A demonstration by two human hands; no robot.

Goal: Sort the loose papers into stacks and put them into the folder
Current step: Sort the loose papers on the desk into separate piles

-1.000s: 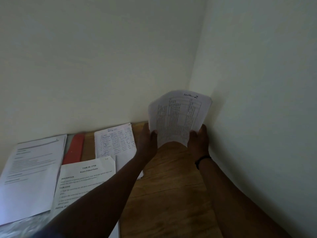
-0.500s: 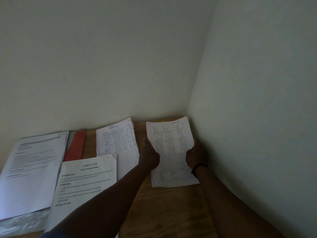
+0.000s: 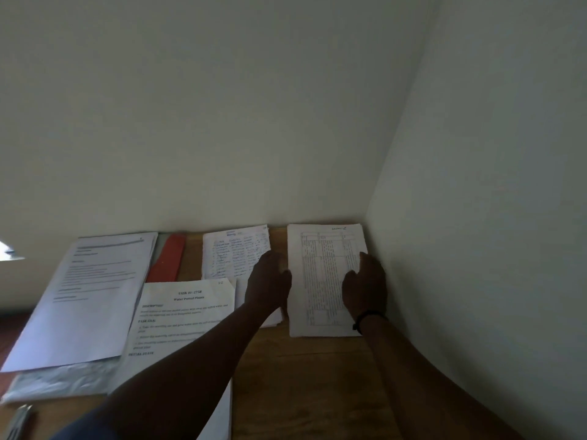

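The table-printed sheet [image 3: 320,281] lies flat on the bench [image 3: 305,376]. Its right edge is pressed by the right hand [image 3: 365,289], fingers extended; its left edge is touched by the left hand [image 3: 270,282], fingers relaxed.

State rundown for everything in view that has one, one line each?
table-printed stack: flat on desk by the right wall, both hands at its sides
left hand: at stack's left edge; grip unclear
right hand: on stack's right edge, fingers relaxed
handwritten sheets: flat, untouched
typed task sheet: flat, overlapping handwritten sheets
left printed stack: flat on plastic sleeve
red folder: lying, partly covered
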